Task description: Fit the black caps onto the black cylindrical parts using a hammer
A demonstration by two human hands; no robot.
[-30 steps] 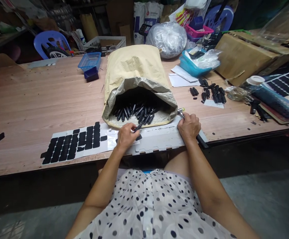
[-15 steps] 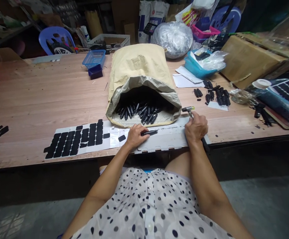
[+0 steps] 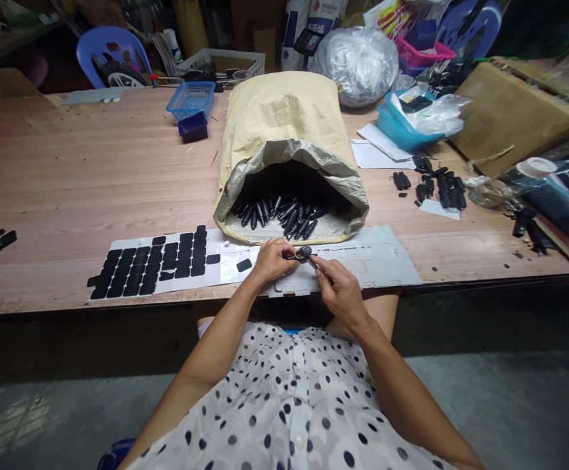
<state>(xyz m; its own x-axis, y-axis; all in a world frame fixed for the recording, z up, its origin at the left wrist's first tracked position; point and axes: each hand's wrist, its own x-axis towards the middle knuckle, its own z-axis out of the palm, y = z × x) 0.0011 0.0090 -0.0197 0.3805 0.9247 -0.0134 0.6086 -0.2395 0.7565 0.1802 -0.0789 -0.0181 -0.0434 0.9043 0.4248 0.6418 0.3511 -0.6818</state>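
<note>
My left hand [image 3: 272, 262] is closed on a slim black piece [image 3: 290, 257] low over the grey-white board [image 3: 382, 258] at the table's front edge. In my right hand [image 3: 339, 288] is a small hammer [image 3: 305, 251] with a metal shank; its dark head lies over the black piece, partly covering it. Whether head and piece touch, I cannot tell. Just behind my hands, a cream woven sack [image 3: 284, 108] lies with its mouth toward me. Many slim black pieces [image 3: 289, 215] fill its opening.
Left of my hands, a white sheet [image 3: 167, 288] carries rows of black rounded pads [image 3: 135, 271]. Blue baskets [image 3: 191, 99] stand behind. To the right are clusters of black parts [image 3: 444, 186], a turquoise basin [image 3: 406, 127] and a cardboard box [image 3: 509, 117].
My right hand has swung left from the board's right end, bringing the hammer head down to the black piece. My left hand stays nearly in place. The view has shifted slightly.
</note>
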